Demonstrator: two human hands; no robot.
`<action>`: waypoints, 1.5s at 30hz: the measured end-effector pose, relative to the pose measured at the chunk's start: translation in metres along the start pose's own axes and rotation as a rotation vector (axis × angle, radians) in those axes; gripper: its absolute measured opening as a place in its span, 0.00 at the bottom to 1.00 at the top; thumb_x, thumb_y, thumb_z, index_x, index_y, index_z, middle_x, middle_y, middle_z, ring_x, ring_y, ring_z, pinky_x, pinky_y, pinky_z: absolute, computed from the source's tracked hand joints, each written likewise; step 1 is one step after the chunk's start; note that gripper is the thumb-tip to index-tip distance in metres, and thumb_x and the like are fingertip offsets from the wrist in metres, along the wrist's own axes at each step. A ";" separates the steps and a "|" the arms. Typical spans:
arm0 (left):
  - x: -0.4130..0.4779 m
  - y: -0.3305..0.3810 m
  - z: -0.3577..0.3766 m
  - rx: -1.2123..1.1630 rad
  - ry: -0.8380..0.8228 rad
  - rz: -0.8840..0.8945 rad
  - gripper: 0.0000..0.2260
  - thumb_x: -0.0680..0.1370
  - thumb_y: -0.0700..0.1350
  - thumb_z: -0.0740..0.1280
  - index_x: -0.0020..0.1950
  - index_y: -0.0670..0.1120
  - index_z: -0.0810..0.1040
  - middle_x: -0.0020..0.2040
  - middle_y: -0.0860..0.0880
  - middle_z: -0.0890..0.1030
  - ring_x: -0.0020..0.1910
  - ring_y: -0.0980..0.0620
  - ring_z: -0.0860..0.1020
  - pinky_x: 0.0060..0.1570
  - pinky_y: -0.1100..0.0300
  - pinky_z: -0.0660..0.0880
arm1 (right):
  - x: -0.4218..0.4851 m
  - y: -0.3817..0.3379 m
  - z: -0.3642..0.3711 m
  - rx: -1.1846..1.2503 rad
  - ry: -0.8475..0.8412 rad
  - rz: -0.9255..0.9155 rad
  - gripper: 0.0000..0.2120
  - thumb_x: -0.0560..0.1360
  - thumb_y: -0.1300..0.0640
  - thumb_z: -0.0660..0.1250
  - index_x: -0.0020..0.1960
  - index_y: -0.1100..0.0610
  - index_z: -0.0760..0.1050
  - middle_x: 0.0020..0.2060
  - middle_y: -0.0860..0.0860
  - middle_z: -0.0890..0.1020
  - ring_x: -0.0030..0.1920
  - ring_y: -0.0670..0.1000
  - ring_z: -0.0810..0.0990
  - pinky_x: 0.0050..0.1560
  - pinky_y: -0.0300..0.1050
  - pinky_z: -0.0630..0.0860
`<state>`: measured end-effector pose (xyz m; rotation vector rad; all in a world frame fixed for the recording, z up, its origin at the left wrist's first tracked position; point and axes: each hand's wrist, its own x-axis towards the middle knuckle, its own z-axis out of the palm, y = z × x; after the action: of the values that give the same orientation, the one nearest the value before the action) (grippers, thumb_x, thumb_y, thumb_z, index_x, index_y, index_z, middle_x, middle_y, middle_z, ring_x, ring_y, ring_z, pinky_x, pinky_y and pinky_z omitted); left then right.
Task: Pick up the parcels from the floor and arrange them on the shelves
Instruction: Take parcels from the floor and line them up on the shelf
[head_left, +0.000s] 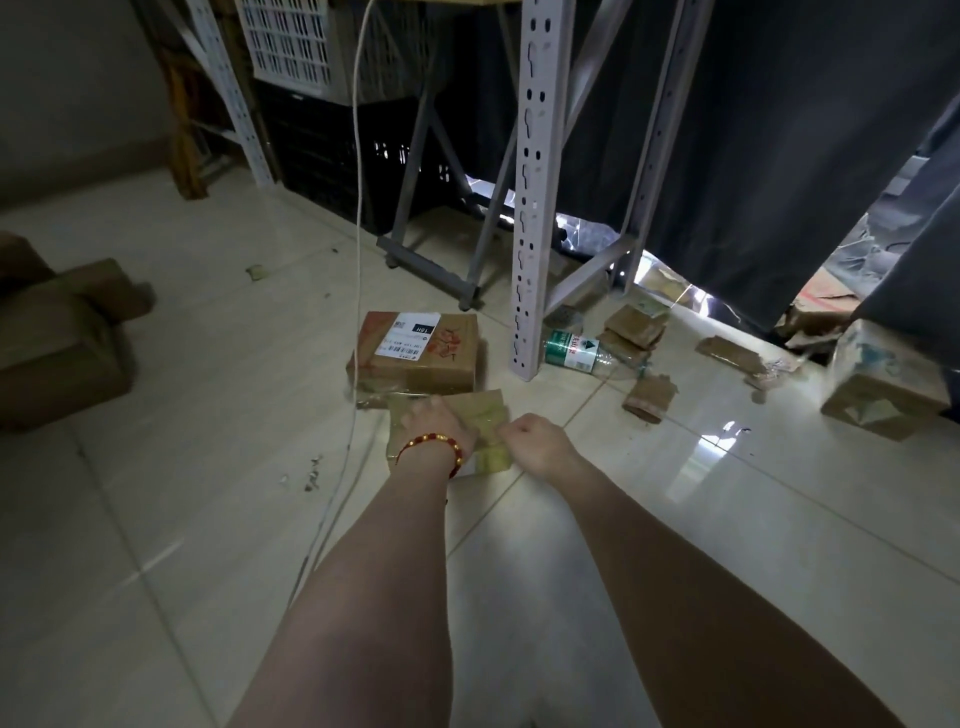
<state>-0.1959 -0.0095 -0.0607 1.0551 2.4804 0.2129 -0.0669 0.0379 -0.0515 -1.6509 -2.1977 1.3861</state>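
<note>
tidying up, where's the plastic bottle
Head view, right of centre: the plastic bottle lies on its side on the floor beside the foot of the white shelf upright, right of the labelled parcel.

The left hand (441, 423) covers much of the taped parcel (483, 410), its fingertips lost over the far edge. The right hand (535, 441) tucks its fingers under the knuckles, so its hold cannot be told. Just beyond the fingers, the label (410, 335) print on the larger parcel (447, 364) is too small to read.
</note>
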 end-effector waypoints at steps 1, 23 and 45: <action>0.003 -0.003 0.004 -0.001 0.002 -0.010 0.31 0.77 0.56 0.64 0.74 0.41 0.60 0.73 0.39 0.63 0.72 0.39 0.62 0.70 0.47 0.63 | 0.004 0.002 0.003 0.031 -0.001 0.010 0.22 0.80 0.45 0.59 0.66 0.59 0.75 0.62 0.57 0.78 0.62 0.56 0.76 0.56 0.44 0.69; 0.017 -0.013 0.033 -0.193 0.080 -0.240 0.38 0.74 0.62 0.66 0.73 0.40 0.59 0.69 0.39 0.64 0.67 0.38 0.66 0.64 0.46 0.69 | 0.028 0.045 0.019 0.456 -0.020 0.058 0.25 0.83 0.54 0.58 0.78 0.57 0.59 0.75 0.53 0.65 0.75 0.53 0.63 0.71 0.44 0.58; -0.005 0.011 0.004 -0.486 -0.085 -0.117 0.38 0.61 0.69 0.75 0.57 0.41 0.80 0.51 0.45 0.82 0.47 0.47 0.80 0.41 0.56 0.78 | -0.018 0.047 -0.057 0.771 0.363 -0.037 0.12 0.79 0.57 0.62 0.62 0.54 0.74 0.51 0.52 0.79 0.50 0.52 0.80 0.57 0.51 0.76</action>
<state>-0.1845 -0.0055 -0.0595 0.6965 2.2369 0.6784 0.0055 0.0593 -0.0418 -1.3971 -1.2494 1.4972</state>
